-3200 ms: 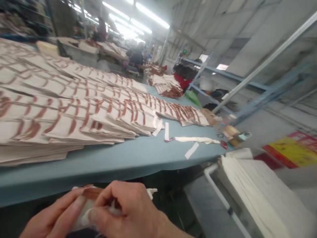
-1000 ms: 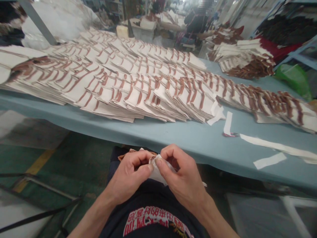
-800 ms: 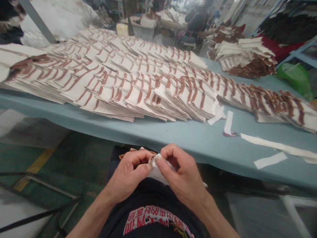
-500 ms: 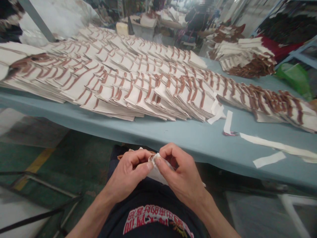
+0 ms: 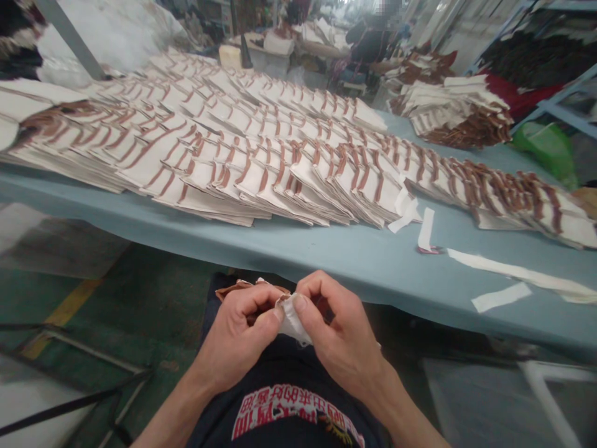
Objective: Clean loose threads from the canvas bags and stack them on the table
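Over my lap, below the table edge, my left hand and my right hand both pinch a small cream fabric piece with a brown strap end showing at its left. Both hands have their fingers curled closed on it, thumbs meeting at the middle. On the blue-grey table in front of me lie long fanned rows of cream fabric pieces with brown straps.
Loose white strips lie on the table at the right. A further heap of pieces and a green bag sit at the far right. Another person works beyond the table. A dark metal frame stands on the floor at my left.
The view swung from the table's right end down to my lap. Over the last second my hands kept pinching the piece, shifting slightly upward; the cloth edge is bunched tighter between my thumbs.
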